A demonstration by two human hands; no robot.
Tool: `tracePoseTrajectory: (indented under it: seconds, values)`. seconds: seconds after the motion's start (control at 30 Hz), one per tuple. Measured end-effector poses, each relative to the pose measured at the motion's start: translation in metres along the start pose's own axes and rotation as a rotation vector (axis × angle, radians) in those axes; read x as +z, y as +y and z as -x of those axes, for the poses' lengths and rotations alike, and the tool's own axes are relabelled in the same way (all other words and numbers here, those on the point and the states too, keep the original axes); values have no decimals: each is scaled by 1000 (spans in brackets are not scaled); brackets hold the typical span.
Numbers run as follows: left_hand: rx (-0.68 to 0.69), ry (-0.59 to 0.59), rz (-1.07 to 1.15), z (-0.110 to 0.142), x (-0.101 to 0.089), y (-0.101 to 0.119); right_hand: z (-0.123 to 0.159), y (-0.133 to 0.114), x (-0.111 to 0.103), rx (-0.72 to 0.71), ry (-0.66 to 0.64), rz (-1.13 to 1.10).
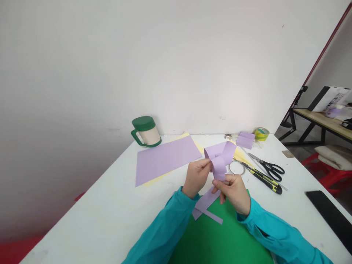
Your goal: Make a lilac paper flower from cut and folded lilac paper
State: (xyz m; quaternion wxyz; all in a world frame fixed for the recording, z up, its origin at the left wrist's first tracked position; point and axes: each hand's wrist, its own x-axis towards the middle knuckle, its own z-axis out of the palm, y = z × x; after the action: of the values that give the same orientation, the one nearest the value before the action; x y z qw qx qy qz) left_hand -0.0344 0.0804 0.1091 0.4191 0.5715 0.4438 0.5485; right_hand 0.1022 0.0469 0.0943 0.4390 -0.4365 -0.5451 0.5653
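Note:
A looped piece of purple paper (219, 165) is held up in front of me, curled into a bow-like shape. My left hand (197, 176) pinches its left side between thumb and fingers. Its lower edge is gripped by my right hand (233, 191), thumb on top. Below the hands, a flat purple paper strip (206, 202) and a thinner purple strip (212, 215) lie on a green sheet (220, 242). My right hand partly hides the wider strip.
A purple sheet (167, 159) over yellow paper lies beside a green-lidded mug (147, 132). To the right are scissors (266, 165), a utility knife (262, 179), a wire ring (236, 168), a tape roll (261, 134), folded purple paper (245, 140) and a black strip (331, 216).

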Motion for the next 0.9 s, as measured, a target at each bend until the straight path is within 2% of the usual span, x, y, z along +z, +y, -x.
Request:
tracePoseTrajectory:
  seconds: [0.17, 0.37, 0.77, 0.83, 0.9]
  values:
    - [63, 47, -75, 0, 1, -3, 2, -2, 1, 62, 19, -70]
    - [110, 93, -125, -2, -6, -2, 6, 0, 6, 163, -11, -116]
    - [102, 149, -78, -8, -7, -12, 15, -21, 0, 341, 1, -200]
    - [62, 149, -27, -9, -8, -12, 20, -28, -2, 327, -17, -216]
    - [-2, 130, 54, -10, -7, -10, 27, -38, -7, 239, -13, -256]
